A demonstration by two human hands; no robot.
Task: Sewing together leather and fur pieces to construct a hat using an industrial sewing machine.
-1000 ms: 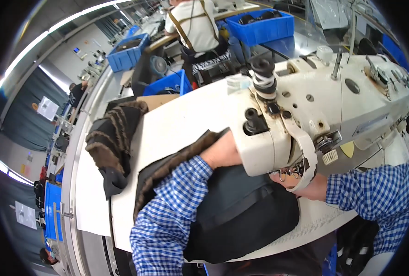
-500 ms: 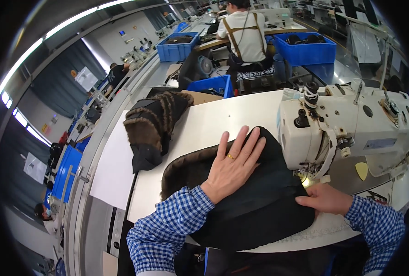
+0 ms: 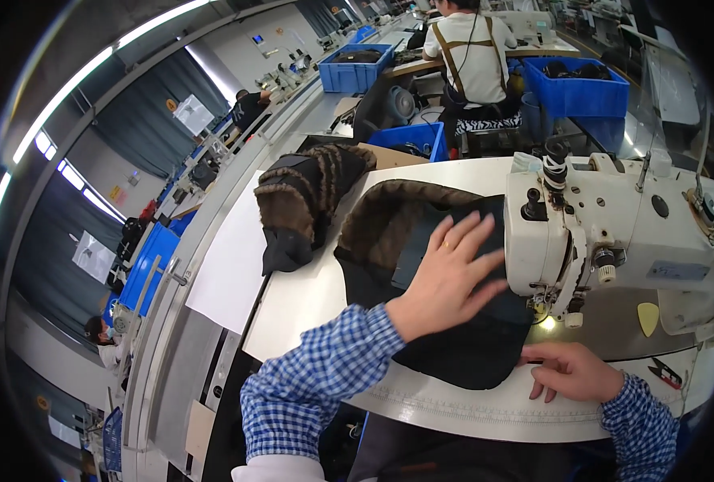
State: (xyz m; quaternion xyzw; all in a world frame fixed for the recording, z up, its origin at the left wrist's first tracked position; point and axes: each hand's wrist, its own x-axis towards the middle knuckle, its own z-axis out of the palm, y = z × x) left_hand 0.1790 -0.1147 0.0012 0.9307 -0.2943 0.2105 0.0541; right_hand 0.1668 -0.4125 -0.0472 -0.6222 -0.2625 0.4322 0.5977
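- Head view: the left hand (image 3: 445, 277) lies flat with its fingers spread, palm down on the dark fabric piece (image 3: 445, 337), which is spread over the white desk (image 3: 308, 305).
- The fabric's brown fur-trimmed edge (image 3: 381, 217) curves just beyond that hand's fingertips.
- The right hand (image 3: 570, 371) rests on the desk at the near edge of the fabric, fingers loosely curled and touching its hem; it pinches nothing that can be seen.
- The white sewing machine (image 3: 614, 233) stands right of the left hand and above the right hand; its lit needle area (image 3: 546, 321) sits between the two hands.
- A second fur-trimmed dark piece (image 3: 300, 201) lies left of the left hand, apart from the first.
- Beyond the desk, blue bins (image 3: 582, 88) and a seated person with back turned (image 3: 473, 56).
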